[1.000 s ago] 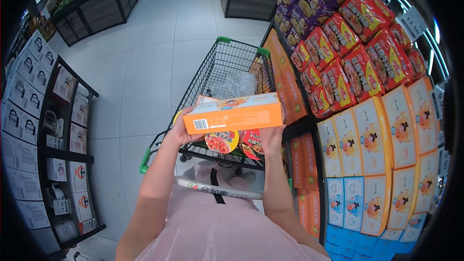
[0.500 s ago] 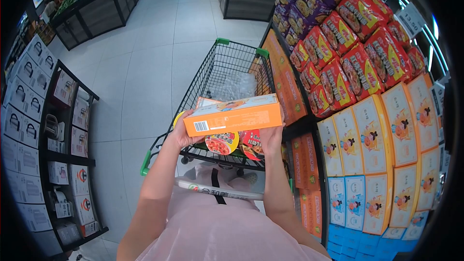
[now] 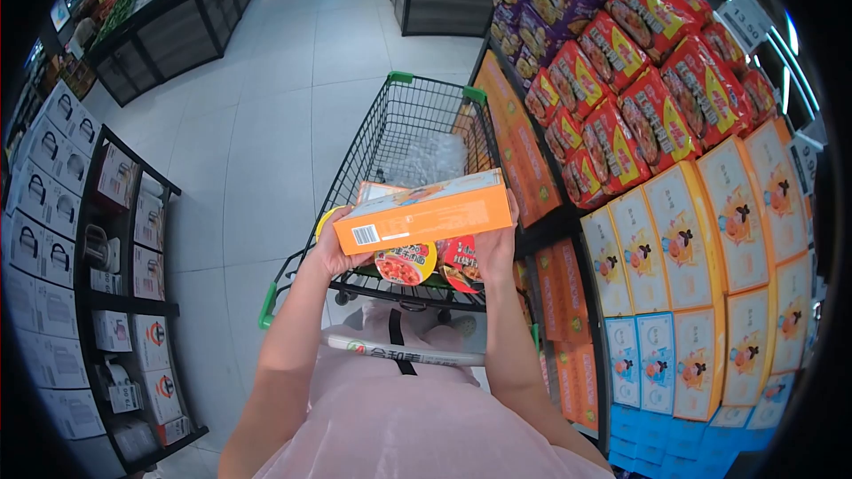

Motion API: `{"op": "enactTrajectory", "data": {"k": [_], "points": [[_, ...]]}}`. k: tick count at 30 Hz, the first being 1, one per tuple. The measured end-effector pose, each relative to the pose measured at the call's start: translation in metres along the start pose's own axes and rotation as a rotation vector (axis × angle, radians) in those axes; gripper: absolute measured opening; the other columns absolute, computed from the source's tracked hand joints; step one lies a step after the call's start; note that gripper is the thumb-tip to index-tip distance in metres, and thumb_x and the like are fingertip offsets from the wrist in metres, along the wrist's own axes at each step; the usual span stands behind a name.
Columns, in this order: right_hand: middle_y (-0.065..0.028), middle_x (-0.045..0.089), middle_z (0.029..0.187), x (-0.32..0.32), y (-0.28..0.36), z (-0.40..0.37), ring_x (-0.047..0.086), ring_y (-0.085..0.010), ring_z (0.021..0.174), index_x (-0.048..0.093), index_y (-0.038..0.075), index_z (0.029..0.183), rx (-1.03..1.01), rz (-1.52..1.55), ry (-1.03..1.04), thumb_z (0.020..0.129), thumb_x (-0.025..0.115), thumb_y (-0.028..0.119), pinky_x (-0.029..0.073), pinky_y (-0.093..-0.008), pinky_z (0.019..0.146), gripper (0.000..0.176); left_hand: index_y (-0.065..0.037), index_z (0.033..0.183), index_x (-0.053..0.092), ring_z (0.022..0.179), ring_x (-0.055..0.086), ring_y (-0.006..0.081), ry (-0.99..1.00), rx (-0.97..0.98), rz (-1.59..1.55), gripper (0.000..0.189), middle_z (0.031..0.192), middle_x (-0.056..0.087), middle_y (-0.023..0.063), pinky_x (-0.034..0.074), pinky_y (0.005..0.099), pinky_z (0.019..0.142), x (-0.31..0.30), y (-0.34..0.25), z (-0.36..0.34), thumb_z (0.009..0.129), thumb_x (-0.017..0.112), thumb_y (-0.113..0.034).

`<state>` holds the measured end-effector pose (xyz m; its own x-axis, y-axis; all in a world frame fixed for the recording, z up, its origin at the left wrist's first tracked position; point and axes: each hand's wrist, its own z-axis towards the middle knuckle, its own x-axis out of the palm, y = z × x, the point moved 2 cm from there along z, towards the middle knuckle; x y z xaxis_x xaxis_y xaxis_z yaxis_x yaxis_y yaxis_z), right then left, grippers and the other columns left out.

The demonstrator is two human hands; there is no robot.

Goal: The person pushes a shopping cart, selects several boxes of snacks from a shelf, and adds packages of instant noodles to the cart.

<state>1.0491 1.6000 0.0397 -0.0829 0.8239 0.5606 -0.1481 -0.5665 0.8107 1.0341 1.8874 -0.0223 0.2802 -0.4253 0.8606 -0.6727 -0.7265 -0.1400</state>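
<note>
— What sits nearest on your feed?

— I see a pink garment at the bottom, with the cart handle just beyond it.

— And the hands?

— Both are raised above the handle. The left hand curls its fingers around the barcode end of an orange box. The right hand grips the other end, fingers close together against it. The box tilts slightly, held over the near end of the shopping cart.

— Farther out?

— Below the box I see noodle bowls in the cart. To the right stand yellow boxes, with red noodle packs above them.
</note>
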Motion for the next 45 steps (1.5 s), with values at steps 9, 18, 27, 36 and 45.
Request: {"op": "enactTrajectory", "data": {"k": [9, 18, 27, 36, 45], "points": [[-0.0018, 0.029, 0.146, -0.002, -0.001, 0.0, 0.032, -0.021, 0.135, 0.017, 0.017, 0.145, -0.015, 0.003, 0.007, 0.08, 0.061, 0.062, 0.031, -0.0429, 0.107, 0.091, 0.0, 0.13, 0.043, 0.096, 0.063, 0.0407, 0.011, -0.002, 0.008, 0.065, 0.116, 0.057, 0.0259, 0.06, 0.0491, 0.063, -0.006, 0.001, 0.003, 0.092, 0.036, -0.052], [-0.0023, 0.03, 0.145, -0.005, -0.003, 0.0, 0.033, -0.0208, 0.134, 0.017, 0.018, 0.144, -0.023, -0.003, 0.0, 0.08, 0.062, 0.061, 0.033, -0.0421, 0.106, 0.09, -0.001, 0.128, 0.045, 0.096, 0.064, 0.0381, -0.026, 0.004, 0.028, 0.063, 0.115, 0.058, 0.0235, 0.061, 0.0458, 0.064, 0.001, 0.003, 0.0, 0.092, 0.036, -0.052], [-0.0035, 0.032, 0.144, -0.001, -0.002, -0.001, 0.035, -0.0207, 0.133, 0.016, 0.016, 0.145, -0.004, 0.036, -0.031, 0.081, 0.064, 0.058, 0.032, -0.0409, 0.107, 0.09, -0.002, 0.127, 0.047, 0.095, 0.064, 0.0349, -0.072, 0.025, 0.054, 0.061, 0.113, 0.059, 0.0212, 0.061, 0.0441, 0.065, 0.003, 0.004, -0.001, 0.093, 0.036, -0.052], [-0.0037, 0.032, 0.145, -0.002, -0.002, -0.002, 0.035, -0.021, 0.133, 0.016, 0.017, 0.146, -0.007, 0.031, -0.008, 0.08, 0.062, 0.061, 0.03, -0.0418, 0.108, 0.092, -0.002, 0.128, 0.046, 0.096, 0.064, 0.0351, -0.064, 0.035, 0.062, 0.06, 0.114, 0.059, 0.0217, 0.06, 0.0439, 0.065, 0.007, 0.006, -0.003, 0.093, 0.037, -0.05], [-0.009, 0.041, 0.143, -0.012, -0.002, -0.001, 0.038, -0.0241, 0.131, 0.034, 0.006, 0.141, 0.127, 0.341, 0.025, 0.084, 0.05, 0.065, 0.03, -0.0436, 0.108, 0.083, -0.009, 0.139, 0.036, 0.117, 0.053, 0.0282, -0.189, 0.456, 0.318, 0.057, 0.129, 0.052, 0.0127, 0.042, 0.0448, 0.097, 0.008, 0.005, -0.003, 0.089, 0.05, -0.033]]}}
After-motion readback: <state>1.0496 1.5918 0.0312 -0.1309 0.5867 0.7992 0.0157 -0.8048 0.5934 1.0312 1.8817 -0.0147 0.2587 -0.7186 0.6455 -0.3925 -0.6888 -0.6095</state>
